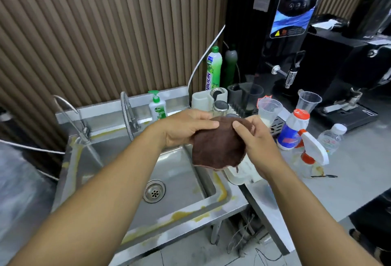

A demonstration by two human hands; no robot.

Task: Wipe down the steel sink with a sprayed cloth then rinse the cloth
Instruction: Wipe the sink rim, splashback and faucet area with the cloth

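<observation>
While your left hand (182, 128) and right hand (256, 138) pinch the brown cloth (220, 145) by its upper edge, it hangs between them over the sink (179, 172) rim. Reaching right for the spray bottle (313, 151) could topple the cups (269, 108), apparently just beyond your right hand.

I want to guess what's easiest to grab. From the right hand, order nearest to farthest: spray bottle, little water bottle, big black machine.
From the right hand, which holds the brown cloth:
1. Spray bottle, just right of it.
2. Little water bottle, farther right on the counter.
3. Big black machine, at the back.
</observation>
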